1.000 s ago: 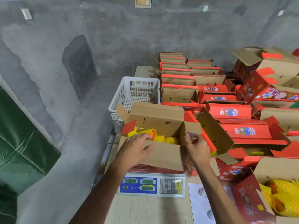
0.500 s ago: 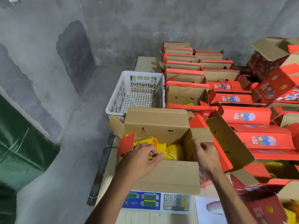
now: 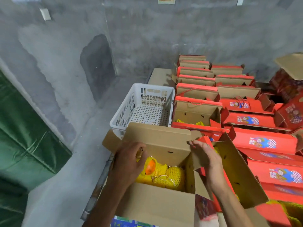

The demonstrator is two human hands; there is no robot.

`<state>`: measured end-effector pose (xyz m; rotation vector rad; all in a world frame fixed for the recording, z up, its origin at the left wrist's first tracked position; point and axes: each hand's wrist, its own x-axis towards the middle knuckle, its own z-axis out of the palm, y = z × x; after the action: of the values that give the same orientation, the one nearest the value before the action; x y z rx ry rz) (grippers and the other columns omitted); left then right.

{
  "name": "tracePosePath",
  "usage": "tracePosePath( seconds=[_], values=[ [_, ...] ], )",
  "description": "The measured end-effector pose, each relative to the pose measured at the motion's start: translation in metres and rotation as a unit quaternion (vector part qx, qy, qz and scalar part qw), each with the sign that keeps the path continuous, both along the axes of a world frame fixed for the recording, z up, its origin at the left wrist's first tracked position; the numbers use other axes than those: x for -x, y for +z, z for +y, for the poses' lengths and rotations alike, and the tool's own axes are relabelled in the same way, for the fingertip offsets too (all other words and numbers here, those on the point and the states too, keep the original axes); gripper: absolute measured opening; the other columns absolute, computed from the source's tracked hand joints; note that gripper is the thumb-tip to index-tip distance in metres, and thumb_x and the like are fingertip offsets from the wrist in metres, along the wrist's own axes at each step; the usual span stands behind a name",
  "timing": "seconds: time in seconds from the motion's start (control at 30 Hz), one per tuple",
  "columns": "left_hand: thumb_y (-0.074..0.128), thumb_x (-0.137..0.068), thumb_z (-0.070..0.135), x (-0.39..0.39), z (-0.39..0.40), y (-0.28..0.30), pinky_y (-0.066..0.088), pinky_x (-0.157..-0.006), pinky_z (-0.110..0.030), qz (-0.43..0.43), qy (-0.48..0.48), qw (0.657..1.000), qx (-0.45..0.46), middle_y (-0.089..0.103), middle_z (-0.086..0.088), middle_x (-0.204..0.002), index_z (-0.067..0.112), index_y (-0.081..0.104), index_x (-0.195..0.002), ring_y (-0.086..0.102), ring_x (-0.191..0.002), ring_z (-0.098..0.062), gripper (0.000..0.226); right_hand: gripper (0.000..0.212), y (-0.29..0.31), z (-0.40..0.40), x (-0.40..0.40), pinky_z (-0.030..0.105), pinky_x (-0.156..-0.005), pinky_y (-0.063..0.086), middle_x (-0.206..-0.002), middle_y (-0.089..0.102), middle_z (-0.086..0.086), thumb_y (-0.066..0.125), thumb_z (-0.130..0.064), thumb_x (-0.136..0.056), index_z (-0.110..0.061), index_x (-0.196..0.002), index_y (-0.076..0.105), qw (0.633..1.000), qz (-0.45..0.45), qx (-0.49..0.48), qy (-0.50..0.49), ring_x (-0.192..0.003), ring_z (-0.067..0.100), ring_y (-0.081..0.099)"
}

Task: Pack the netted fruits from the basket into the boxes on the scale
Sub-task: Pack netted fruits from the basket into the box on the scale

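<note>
A green tarp (image 3: 24, 145) hangs at the far left, against a grey concrete wall (image 3: 147, 38) that runs across the back of the scene. To its right, in the middle distance, a white plastic basket (image 3: 124, 110) sits with its perforated bottom bare; no fruit shows inside it.

Just near of the basket stands an open cardboard box (image 3: 157, 208), its tall far flap upright and its near wall facing the camera. A strip of blue at the bottom edge beneath it is the scale (image 3: 131, 224), mostly hidden. Inside the box lie netted fruits (image 3: 173, 176) wrapped in yellow foam mesh, one showing orange skin through a gap.

The left hand (image 3: 129, 163) reaches over the box's left end, fingers curled above the fruit; whether it grips the netting or the left flap cannot be told, as the hand covers the contact. The right hand (image 3: 206, 156) is at the box's right end, fingers and thumb wrapped around the small side flap (image 3: 196, 161), holding it bent inward.

To the right and beyond, rows of red gift boxes (image 3: 265, 143) fill the table, some closed with printed lids, some open with brown flaps raised. One open box just right of the basket holds more yellow netting. Further yellow-netted fruit (image 3: 293, 212) shows at the near right corner.
</note>
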<state>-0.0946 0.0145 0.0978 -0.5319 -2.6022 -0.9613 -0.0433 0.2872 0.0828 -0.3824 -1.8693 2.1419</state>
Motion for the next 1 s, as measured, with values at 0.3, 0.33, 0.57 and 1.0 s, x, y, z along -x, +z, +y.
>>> tracePosePath(
  seconds=[0.3, 0.33, 0.57, 1.0],
  values=[
    [0.066, -0.097, 0.039, 0.04, -0.02, -0.012, 0.039, -0.115, -0.045, -0.071, 0.031, 0.997, 0.021, 0.045, -0.002, -0.156, 0.02, 0.051, -0.147, 0.041, -0.142, -0.022, 0.055, 0.092, 0.003, 0.0, 0.014, 0.046, -0.093, 0.047, -0.139, 0.06, 0.021, 0.041, -0.083, -0.089, -0.006, -0.133, 0.067, 0.965, 0.019, 0.249, 0.082, -0.118, 0.037, 0.063],
    [0.064, -0.097, 0.044, 0.043, -0.021, -0.014, 0.039, -0.115, -0.044, -0.08, 0.034, 0.996, 0.032, 0.042, 0.001, -0.159, 0.023, 0.048, -0.149, 0.039, -0.144, -0.02, 0.058, 0.083, 0.003, 0.002, 0.018, 0.041, -0.078, 0.052, -0.134, 0.062, 0.02, 0.041, -0.079, -0.092, -0.012, -0.132, 0.069, 0.969, -0.006, 0.233, 0.082, -0.104, 0.035, 0.067],
    [0.056, -0.096, 0.055, 0.088, -0.02, -0.015, 0.042, -0.106, -0.034, -0.14, 0.001, 0.99, 0.024, 0.057, 0.005, -0.142, 0.025, 0.059, -0.135, 0.049, -0.13, -0.014, 0.05, 0.031, -0.007, 0.009, 0.081, 0.028, -0.076, 0.058, -0.119, 0.076, -0.001, 0.055, -0.036, -0.103, -0.017, -0.12, 0.073, 0.98, -0.133, 0.103, 0.103, -0.113, 0.017, 0.071],
    [0.051, -0.096, 0.063, 0.195, -0.011, -0.037, 0.037, -0.112, -0.045, -0.278, -0.058, 0.94, 0.189, 0.066, 0.006, -0.127, 0.036, 0.063, -0.12, 0.058, -0.122, -0.02, 0.038, 0.042, -0.029, 0.003, 0.184, 0.026, -0.119, 0.032, -0.148, 0.057, -0.008, 0.059, -0.046, -0.1, -0.026, -0.137, 0.066, 0.808, -0.014, -0.502, 0.307, -0.142, 0.007, 0.045]
  ],
)
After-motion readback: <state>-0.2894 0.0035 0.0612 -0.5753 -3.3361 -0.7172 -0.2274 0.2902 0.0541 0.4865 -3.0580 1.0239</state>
